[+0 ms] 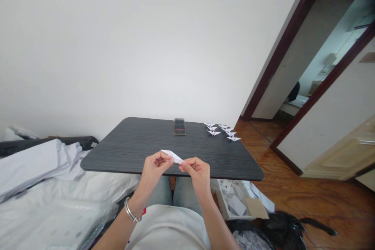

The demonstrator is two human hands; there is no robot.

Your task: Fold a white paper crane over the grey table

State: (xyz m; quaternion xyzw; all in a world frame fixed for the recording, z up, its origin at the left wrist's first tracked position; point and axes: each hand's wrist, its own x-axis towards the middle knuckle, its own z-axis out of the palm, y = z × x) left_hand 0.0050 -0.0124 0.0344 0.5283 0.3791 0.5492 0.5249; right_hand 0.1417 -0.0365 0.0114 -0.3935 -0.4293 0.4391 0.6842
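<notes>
A small piece of folded white paper [173,156], long and narrow with a pointed far-left end, is held above the near edge of the dark table [129,140]. My left hand [155,166] pinches its left side between thumb and fingers. At the right end, the thumb and forefinger of my right hand [196,168] close on its tip. Toward the table's back right stand several folded white paper cranes [213,133] in two rough rows. My fingers cover part of the paper's lower edge.
A phone [179,126] lies at the table's back middle, near the white wall. Below the right side sits an open box [231,199] with paper pieces, beside black bags [283,226]. White paper sheets [35,164] and bubble wrap [58,218] lie at the left. A doorway is at the right.
</notes>
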